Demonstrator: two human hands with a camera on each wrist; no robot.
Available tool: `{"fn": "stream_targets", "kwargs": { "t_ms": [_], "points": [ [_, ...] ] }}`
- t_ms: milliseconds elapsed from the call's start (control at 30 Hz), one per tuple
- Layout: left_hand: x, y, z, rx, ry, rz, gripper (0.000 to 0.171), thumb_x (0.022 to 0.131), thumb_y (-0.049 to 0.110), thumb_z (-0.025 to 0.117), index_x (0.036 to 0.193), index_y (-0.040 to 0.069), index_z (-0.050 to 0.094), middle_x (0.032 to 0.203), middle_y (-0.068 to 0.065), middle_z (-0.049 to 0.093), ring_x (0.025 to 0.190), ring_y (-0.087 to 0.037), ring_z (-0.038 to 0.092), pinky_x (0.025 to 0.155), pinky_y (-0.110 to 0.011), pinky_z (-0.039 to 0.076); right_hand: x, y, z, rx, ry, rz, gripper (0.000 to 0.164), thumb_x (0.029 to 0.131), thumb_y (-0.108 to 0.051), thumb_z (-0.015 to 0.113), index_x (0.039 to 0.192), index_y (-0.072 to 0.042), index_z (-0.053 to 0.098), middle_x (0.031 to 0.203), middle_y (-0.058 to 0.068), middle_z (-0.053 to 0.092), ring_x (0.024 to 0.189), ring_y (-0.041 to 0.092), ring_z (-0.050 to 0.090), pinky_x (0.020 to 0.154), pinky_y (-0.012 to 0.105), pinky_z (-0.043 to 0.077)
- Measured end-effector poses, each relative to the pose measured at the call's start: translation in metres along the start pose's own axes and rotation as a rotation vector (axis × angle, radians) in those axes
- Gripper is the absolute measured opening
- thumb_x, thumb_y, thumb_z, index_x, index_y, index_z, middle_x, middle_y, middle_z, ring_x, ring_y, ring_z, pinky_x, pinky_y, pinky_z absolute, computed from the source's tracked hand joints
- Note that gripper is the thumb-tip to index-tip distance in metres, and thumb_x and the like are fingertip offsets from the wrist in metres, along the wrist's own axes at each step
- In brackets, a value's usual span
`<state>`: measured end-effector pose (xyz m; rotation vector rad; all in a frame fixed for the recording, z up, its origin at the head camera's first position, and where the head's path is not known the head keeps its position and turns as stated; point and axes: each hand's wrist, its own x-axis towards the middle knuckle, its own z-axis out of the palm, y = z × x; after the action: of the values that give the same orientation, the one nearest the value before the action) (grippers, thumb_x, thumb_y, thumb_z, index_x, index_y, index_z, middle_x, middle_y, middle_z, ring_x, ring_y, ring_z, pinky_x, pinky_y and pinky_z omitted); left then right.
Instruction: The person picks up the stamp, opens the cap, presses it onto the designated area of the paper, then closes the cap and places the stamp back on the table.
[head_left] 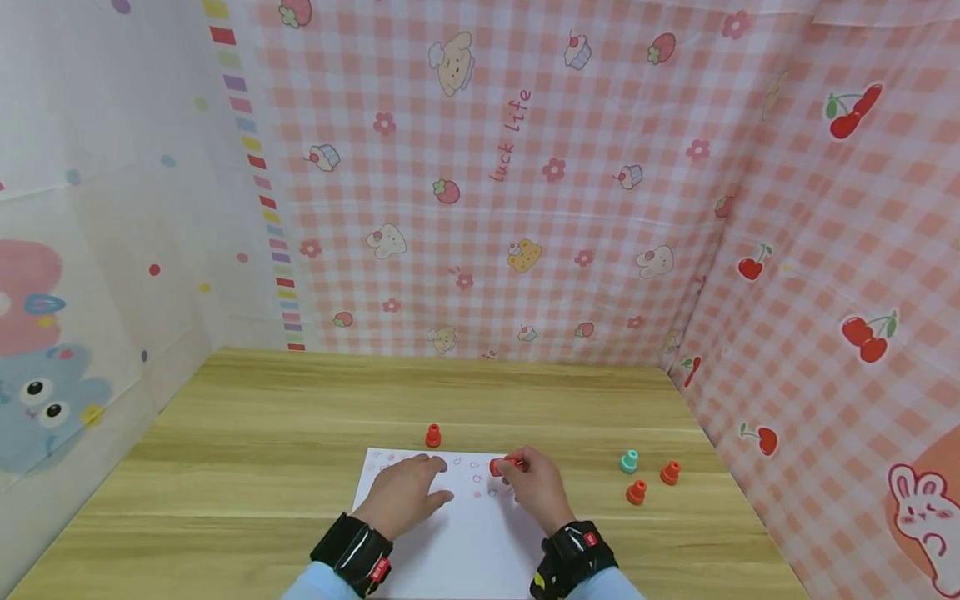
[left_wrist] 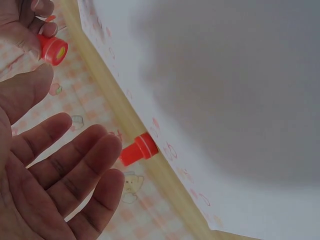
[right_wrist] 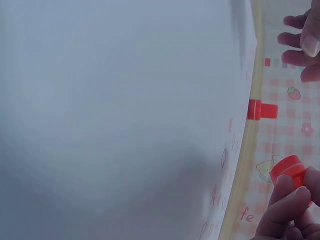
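My right hand [head_left: 538, 487] pinches a red toy stamp [head_left: 496, 467] by its handle, above the upper right part of a white sheet of paper [head_left: 457, 550]. In the left wrist view this stamp [left_wrist: 55, 51] is tilted, and a yellow spot shows on its end face. My left hand [head_left: 405, 493] is over the sheet's upper left with fingers loosely spread, holding nothing. Small pink and red prints run along the paper's far part. Another red stamp [head_left: 433, 435] stands upright on the table just past the paper's far edge.
At the right of the wooden table [head_left: 247, 467] stand a teal stamp [head_left: 628, 461] and two orange-red stamps, one nearer [head_left: 636, 492] and one farther right [head_left: 671, 472]. A pink checked cloth [head_left: 480, 217] hangs behind the table, with more cloth at both sides.
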<state>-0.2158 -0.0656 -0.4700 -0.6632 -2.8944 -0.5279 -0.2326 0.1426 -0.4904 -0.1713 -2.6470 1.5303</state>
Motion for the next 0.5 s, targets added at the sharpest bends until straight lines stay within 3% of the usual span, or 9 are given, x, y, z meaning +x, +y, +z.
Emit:
{"fn": "stream_targets", "kwargs": {
  "t_ms": [233, 500],
  "points": [
    [0.001, 0.004, -0.001, 0.015, 0.055, 0.057, 0.039, 0.079, 0.033, 0.074, 0.107, 0.007, 0.068, 0.097, -0.012, 0.072, 0.086, -0.025, 0.066, 0.071, -0.044, 0.056, -0.003, -0.005, 0.009, 0.123, -0.05, 0.045, 0.018, 0.087, -0.018, 0.068, 0.093, -0.001, 0.067, 0.08, 0.015, 0.071, 0.067, 0.024, 0.061, 0.047, 0.023, 0.044],
    [0.002, 0.007, 0.001, 0.021, 0.092, 0.098, 0.042, 0.081, 0.035, 0.073, 0.111, 0.007, 0.065, 0.101, -0.012, 0.072, 0.086, -0.025, 0.067, 0.071, -0.044, 0.056, -0.009, -0.012, 0.02, 0.209, -0.136, -0.012, 0.019, 0.088, -0.016, 0.066, 0.092, 0.003, 0.067, 0.07, 0.007, 0.067, 0.051, 0.01, 0.05, 0.045, 0.021, 0.04]
  ]
}}
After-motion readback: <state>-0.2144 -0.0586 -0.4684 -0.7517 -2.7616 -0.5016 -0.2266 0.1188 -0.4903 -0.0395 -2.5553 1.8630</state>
